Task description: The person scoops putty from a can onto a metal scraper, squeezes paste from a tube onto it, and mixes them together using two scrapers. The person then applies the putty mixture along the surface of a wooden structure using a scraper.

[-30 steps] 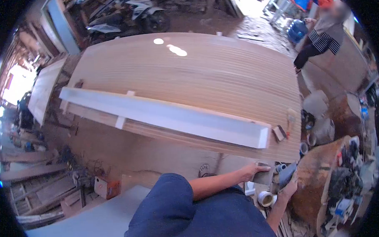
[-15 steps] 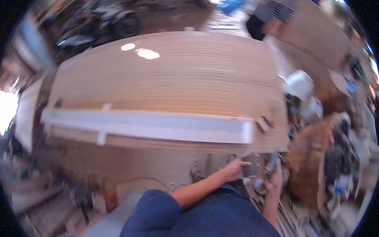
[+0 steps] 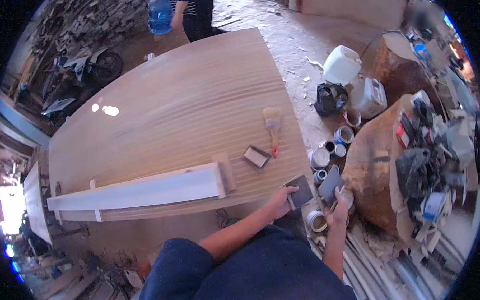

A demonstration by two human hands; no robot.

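Observation:
My left hand [image 3: 279,202] grips a dark flat block [image 3: 299,192] with the thumb on top, by the near right corner of the large wooden panel [image 3: 185,109]. In my right hand [image 3: 337,212] is a grey flat piece [image 3: 330,184], held up beside the block and apart from it. A brush [image 3: 272,129] with a red-tipped handle lies on the panel. Near it rests a small dark-edged block [image 3: 256,157]. The long white board [image 3: 141,189] lies along the panel's near edge.
Open cans [image 3: 319,158] and white jugs [image 3: 342,65] stand on the floor to the right, beside a large brown wooden slab [image 3: 370,166]. Beyond the panel, a person [image 3: 197,14] holds a blue water bottle [image 3: 159,15]. A motorcycle [image 3: 79,76] is at the far left.
The view has swung right, bringing the cans and jugs into clearer sight. The person with the blue bottle now appears nearer the top left. Both hands still hold their pieces.

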